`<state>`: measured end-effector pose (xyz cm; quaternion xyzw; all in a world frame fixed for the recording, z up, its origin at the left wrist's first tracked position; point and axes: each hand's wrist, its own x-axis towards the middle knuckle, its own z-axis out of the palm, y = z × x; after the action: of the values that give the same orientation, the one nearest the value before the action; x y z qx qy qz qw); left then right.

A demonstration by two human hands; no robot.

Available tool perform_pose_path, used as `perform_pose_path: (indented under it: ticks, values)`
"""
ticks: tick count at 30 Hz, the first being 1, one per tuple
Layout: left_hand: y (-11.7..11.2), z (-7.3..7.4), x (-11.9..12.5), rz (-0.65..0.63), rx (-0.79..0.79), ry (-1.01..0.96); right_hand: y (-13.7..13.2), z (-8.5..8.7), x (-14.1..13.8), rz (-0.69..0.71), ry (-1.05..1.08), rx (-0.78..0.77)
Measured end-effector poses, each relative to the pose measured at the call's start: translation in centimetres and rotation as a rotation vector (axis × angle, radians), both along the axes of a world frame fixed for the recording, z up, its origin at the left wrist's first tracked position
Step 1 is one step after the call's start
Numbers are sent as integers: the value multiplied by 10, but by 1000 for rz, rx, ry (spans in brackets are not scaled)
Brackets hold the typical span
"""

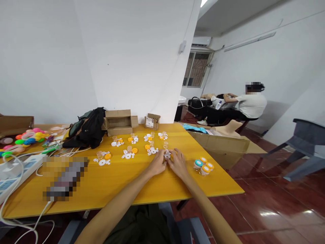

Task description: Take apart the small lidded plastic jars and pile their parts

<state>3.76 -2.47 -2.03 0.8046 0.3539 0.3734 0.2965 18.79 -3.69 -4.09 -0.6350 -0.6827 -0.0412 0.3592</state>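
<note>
My left hand (157, 164) and my right hand (178, 165) meet over the table, fingers bent and closed around a small white plastic part (167, 155). Its exact shape is partly hidden by the fingertips. Just beyond them stands a clear plastic cup (166, 144). To the left lie similar groups of loose parts: a white disc (128, 156), an orange lid (134, 150) and a clear cup (129, 149) among small white pieces. Right of my right hand is a cluster of closed clear jars with orange lids (205, 168) and one teal lid (198, 162).
On the left are a power strip (24, 169) with cables, a blurred-out phone (67, 178), colourful plastic toys (30, 137) and a black bag (88, 128). Cardboard boxes (119, 130) stand against the wall. A co-worker (251, 101) sits at the back right, near a grey chair (302, 145).
</note>
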Motion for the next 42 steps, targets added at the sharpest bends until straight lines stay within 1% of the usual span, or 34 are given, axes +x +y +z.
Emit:
perform_pose_path:
  ticks: [5, 10, 15, 18, 20, 22, 25, 27, 29, 32, 37, 39, 42]
  values:
    - [0, -2, -1, 22, -24, -55, 5, -1, -1, -51, -29, -46]
    - [-6, -4, -1, 84, -8, 6, 10, 2, 1, -62, 6, -71]
    - [-9, -10, 5, 66, 21, 72, 19, -10, 9, -2, 29, -40]
    - [-5, -13, 17, 125, -23, 89, 27, -16, 15, 36, 74, -33]
    - [0, -14, 28, 171, -69, 86, 33, -17, 19, 81, 135, -32]
    - [4, -11, 39, 224, -118, 53, 38, -16, 21, 124, 231, -40]
    - [10, -5, 56, 331, -189, -71, 44, -12, 22, 143, 455, -48]
    - [14, 2, 65, 436, -194, -168, 47, -9, 20, 125, 615, -59]
    - [18, 9, 73, 518, -191, -217, 50, -6, 17, 93, 734, -60]
    - [25, 18, 82, 598, -207, -248, 56, 1, 11, 54, 819, -16]
    - [40, 26, 93, 641, -262, -289, 71, 10, 5, 0, 901, 50]
    - [47, 28, 96, 621, -312, -342, 78, 11, 5, -13, 944, 73]
    - [57, 29, 98, 553, -379, -423, 87, 14, 4, -24, 996, 102]
